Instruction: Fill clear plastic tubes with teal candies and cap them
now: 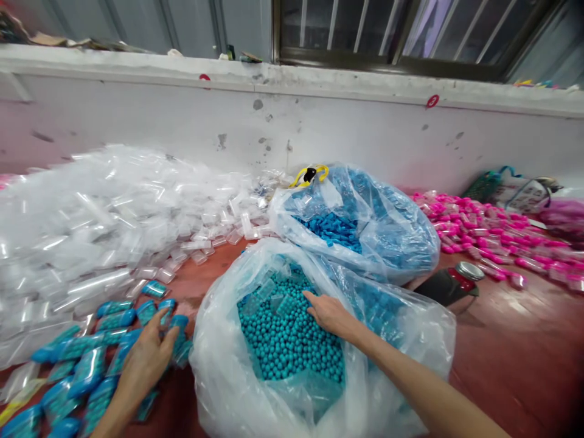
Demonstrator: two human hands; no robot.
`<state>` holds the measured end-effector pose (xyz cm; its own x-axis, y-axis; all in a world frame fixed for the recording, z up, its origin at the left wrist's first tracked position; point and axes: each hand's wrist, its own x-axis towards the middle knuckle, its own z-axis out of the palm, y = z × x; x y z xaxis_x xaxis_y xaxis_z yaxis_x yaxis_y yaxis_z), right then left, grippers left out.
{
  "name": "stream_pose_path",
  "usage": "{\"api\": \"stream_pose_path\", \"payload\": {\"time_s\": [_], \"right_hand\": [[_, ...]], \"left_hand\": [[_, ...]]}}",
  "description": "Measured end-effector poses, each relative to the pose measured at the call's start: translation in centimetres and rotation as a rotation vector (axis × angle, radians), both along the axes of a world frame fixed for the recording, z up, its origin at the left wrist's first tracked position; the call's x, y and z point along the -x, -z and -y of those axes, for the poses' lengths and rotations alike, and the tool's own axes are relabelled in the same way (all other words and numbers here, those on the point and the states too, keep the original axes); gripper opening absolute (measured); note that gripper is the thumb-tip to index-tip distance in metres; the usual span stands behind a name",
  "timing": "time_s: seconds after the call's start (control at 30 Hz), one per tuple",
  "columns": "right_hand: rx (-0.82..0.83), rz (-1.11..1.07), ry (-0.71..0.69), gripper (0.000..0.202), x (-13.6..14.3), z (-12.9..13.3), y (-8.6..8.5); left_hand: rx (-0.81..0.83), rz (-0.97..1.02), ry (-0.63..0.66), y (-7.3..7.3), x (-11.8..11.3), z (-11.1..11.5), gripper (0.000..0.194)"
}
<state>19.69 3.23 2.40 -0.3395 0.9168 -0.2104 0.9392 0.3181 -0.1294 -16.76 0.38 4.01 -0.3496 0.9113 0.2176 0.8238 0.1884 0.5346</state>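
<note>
My left hand (148, 354) is over several clear containers of teal beads with blue caps (89, 368) at the lower left. Its thumb and index finger are spread apart, and no container shows gripped between them. Over the right side of an open clear plastic bag (219, 304) is my right hand (329, 313), with its index finger stretched out above the teal beads (285, 331). Its other fingers are partly hidden, and nothing shows in it. A few empty clear containers (276, 302) lie on the beads near the bag's far side.
A heap of empty clear containers (104, 213) covers the left. Behind the bead bag stands a bag (401, 237) of blue caps (333, 230). Pink-capped containers (493, 234) are piled at the right, near a dark bottle with a silver lid (469, 271). A white wall (356, 134) bounds the back.
</note>
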Motion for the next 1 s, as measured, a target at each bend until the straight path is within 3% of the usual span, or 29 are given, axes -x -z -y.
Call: {"api": "stream_pose_path", "payload": {"time_s": [0.07, 0.13, 0.2, 0.23, 0.3, 0.37, 0.43, 0.57, 0.73, 0.87, 1.0], "right_hand": [[-0.005, -0.037, -0.058, 0.031, -0.1, 0.3, 0.1], [-0.055, -0.025, -0.111, 0.033, -0.1, 0.6, 0.5], [-0.116, 0.058, -0.126, 0.034, 0.2, 0.8, 0.9], [-0.146, 0.100, -0.131, 0.034, 0.3, 0.8, 1.1], [-0.240, 0.143, -0.156, 0.031, 0.4, 0.8, 1.2], [-0.385, 0.116, -0.207, 0.025, 0.4, 0.8, 1.2], [-0.521, 0.059, -0.267, 0.019, 0.2, 0.8, 1.5], [-0.565, -0.035, -0.314, 0.011, 0.6, 0.8, 3.4], [-0.385, -0.028, -0.254, 0.019, 1.6, 1.7, 5.4], [-0.144, -0.096, -0.117, 0.016, 1.0, 1.3, 3.6], [-0.142, -0.195, 0.039, 0.023, 0.9, -0.4, 1.3]], "left_hand": [[-0.117, -0.176, -0.044, -1.0, -1.0, 0.6, 0.041], [-0.317, -0.254, -0.045, -2.3, -3.4, 1.7, 0.034], [-0.373, -0.185, 0.147, -3.3, -7.1, 2.8, 0.029], [-0.314, -0.142, 0.285, -3.6, -9.2, 3.2, 0.029], [-0.096, -0.079, 0.437, -3.8, -13.3, 3.4, 0.035], [0.098, -0.063, 0.451, -3.5, -16.4, 3.2, 0.045], [0.183, -0.014, 0.455, -2.9, -18.3, 2.6, 0.053], [0.284, 0.095, 0.429, -0.7, -18.9, 0.9, 0.056], [0.273, 0.144, 0.389, 2.3, -18.2, -0.7, 0.042], [0.211, 0.109, 0.468, 3.3, -18.3, -1.4, 0.031], [0.257, 0.019, 0.484, 3.4, -18.9, -1.9, 0.026]]}}
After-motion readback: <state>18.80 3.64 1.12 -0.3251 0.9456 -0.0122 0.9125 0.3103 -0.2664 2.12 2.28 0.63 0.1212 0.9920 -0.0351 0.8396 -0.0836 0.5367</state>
